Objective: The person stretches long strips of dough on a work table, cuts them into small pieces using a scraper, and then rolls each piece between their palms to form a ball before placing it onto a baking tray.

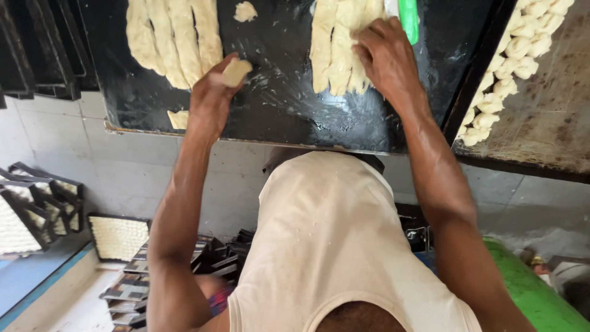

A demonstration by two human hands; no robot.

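My left hand (212, 92) is closed around a small pale lump of dough (236, 71), held just above the dark worktop (276, 104). My right hand (384, 52) rests palm down on a bundle of long dough strips (335, 43) at the far middle of the worktop. A second group of long dough strips (172, 37) lies to the left of my left hand. A small flat scrap of dough (178, 118) sits near the worktop's front edge, and another small piece (245, 11) lies at the far side.
A green-handled tool (408, 18) lies just right of my right hand. A tray (553, 117) at the right carries rows of small shaped dough pieces (510, 67). Stacked dark baking tins (43, 209) and a tray of dough (118, 237) stand on the floor below left.
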